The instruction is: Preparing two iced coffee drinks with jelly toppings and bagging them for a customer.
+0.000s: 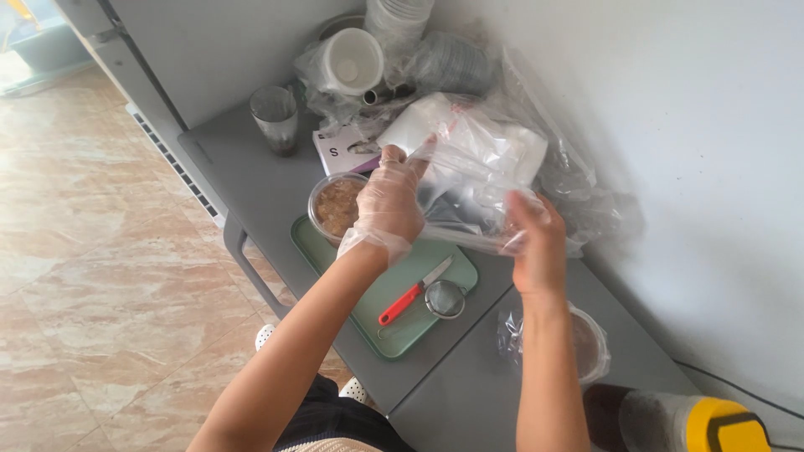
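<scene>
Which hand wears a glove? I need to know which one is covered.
The left hand, gripping the clear plastic bag, wears a thin transparent glove; the right hand is bare.

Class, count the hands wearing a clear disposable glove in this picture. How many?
1. The left hand wears a clear glove and grips the plastic bag. The right hand, bare, holds the bag's lower edge.

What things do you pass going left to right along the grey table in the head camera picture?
Dark glass tumbler → clear round bowl of brown food → red-handled knife → small metal strainer → yellow-lidded jar.
</scene>
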